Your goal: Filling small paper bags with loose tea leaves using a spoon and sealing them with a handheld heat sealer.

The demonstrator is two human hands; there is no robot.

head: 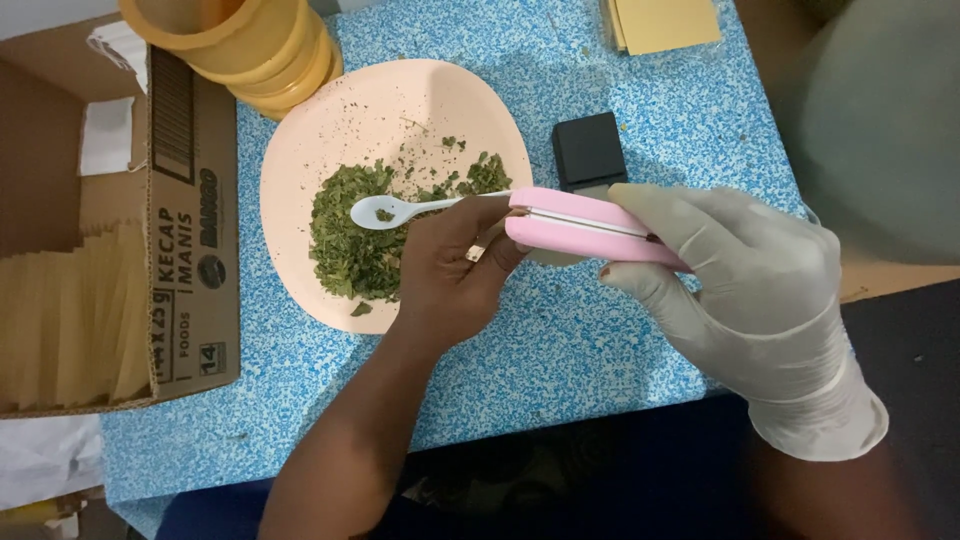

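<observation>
My left hand, bare and wearing a ring, holds a white plastic spoon over a peach plate. The spoon carries a small bit of crushed green leaves. A pile of the same dried green leaves lies on the plate. My right hand, in a white glove, grips a long pink device with a white seam, its tip beside my left hand's fingers. Whatever lies between the pink device and my left fingers is hidden.
A blue speckled table holds everything. An open cardboard box with stacked tan envelopes stands at the left. A yellow container sits at the top left. A small black box lies beyond the pink device. Yellow paper lies at the top edge.
</observation>
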